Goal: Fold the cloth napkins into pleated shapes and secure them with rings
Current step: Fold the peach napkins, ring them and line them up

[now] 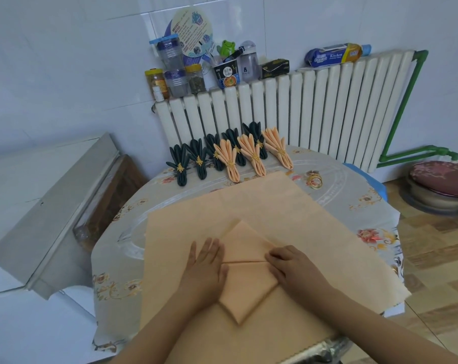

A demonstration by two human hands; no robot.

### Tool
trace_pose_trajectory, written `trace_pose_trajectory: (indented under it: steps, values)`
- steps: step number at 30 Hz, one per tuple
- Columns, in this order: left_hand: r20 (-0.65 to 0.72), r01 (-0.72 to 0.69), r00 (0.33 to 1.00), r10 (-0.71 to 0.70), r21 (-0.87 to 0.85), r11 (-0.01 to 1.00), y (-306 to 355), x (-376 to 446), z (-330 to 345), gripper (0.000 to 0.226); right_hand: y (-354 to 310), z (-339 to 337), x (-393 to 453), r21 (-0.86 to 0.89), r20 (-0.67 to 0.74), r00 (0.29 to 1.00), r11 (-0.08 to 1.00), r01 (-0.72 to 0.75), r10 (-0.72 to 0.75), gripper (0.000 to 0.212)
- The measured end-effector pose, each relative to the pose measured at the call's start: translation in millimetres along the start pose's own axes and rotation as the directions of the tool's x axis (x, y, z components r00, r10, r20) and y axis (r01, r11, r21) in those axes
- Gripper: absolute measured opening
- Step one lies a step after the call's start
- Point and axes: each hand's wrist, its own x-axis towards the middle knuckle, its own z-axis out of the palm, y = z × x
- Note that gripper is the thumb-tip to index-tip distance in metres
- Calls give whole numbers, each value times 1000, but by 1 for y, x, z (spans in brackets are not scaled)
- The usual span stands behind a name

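Two hands: both lay on the folded peach napkin [245, 282] at the near middle of the round table [359, 206].
Napkin edges: its corners pointed toward and away from the person (a diamond); a horizontal seam ran across its middle between the hands.
Underlay: a large peach cloth [288, 214] lay spread flat beneath it, its near edge hanging over the table rim.
Left hand [205, 266]: flat, fingers straight and together, pressing the napkin's left corner.
Right hand [292, 267]: fingers bent, tips pinching the fold at the seam's right end.
Open room: bare tablecloth showed left and right of the large cloth.
Far edge: five dark pleated napkins [199, 160] and three peach pleated napkins [254, 155], each ringed, stood in a row before the radiator [327, 106].
Loose rings [314, 181]: gold, just beyond the large cloth's far right corner.
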Motion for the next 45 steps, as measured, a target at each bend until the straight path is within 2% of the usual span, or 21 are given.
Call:
trace_pose_trajectory:
  steps: [1,3,5,7,9,12,14,18,20,22,25,27,28,29,31,32,33,35,39,42,45]
  values:
    - [-8,-64,998,64,5,998,4,1,-4,75,0,-2,0,-9,3,1000,1000,3,-3,39]
    - [32,-197,979,203,-146,970,11,2,-8,71,4,-3,2,-35,0,1000,999,19,-19,39]
    - [70,-246,960,271,-250,936,15,-6,-3,70,2,-5,6,-47,33,999,998,40,-39,39]
    - [22,-254,965,262,-184,950,14,-14,6,74,-2,-8,7,-11,58,997,998,56,-56,35]
    - [-22,-250,968,250,-174,952,12,-17,11,79,-4,-15,5,66,90,994,996,55,-61,22]
    - [-95,-252,968,233,-342,906,13,-17,11,75,5,-31,0,189,184,977,979,73,-109,20]
    - [-128,-252,968,217,-423,871,11,-20,8,66,8,-40,-1,233,259,950,966,111,-172,11]
    - [-84,-235,970,226,-547,804,2,-20,1,46,12,-43,1,236,388,894,962,140,-226,28]
    - [26,-161,970,240,-673,722,-3,-18,-7,39,10,-39,0,212,322,915,960,181,-243,21]
    - [152,-107,943,294,-701,705,-10,-14,-16,46,8,-35,-1,205,249,948,967,149,-199,19]
    - [311,-134,873,376,-589,797,-24,-11,-29,90,3,-29,3,231,223,974,973,-6,-46,32]
    - [359,-104,877,319,-506,856,-25,-12,-32,111,1,-28,8,229,241,970,969,-97,40,35]
    - [326,-92,904,276,-482,871,-21,-13,-29,106,0,-27,10,235,246,967,964,-124,65,34]
    - [235,-95,942,238,-496,863,-14,-14,-25,90,-3,-27,11,240,251,965,960,-141,79,34]
    - [-11,-91,994,108,-629,772,1,-19,-18,35,-7,-28,11,250,248,962,951,-179,116,31]
    - [-81,-70,997,18,-705,705,7,-21,-16,23,-8,-29,11,267,247,957,939,-218,152,26]
    - [-116,-56,992,-52,-761,646,10,-22,-15,24,-10,-31,10,292,246,950,920,-262,192,20]
    - [-129,-44,987,-100,-800,599,11,-21,-14,30,-9,-33,8,337,221,945,891,-305,239,13]
    - [-168,-48,976,-139,-787,616,13,-19,-3,25,-5,-31,0,349,217,942,880,-322,258,16]
    - [-281,-59,926,-250,-764,642,12,-18,12,7,-8,-24,1,331,192,943,887,-323,272,12]
    - [-331,-78,899,-285,-763,641,13,-16,14,20,-8,-19,5,306,166,935,885,-352,314,5]
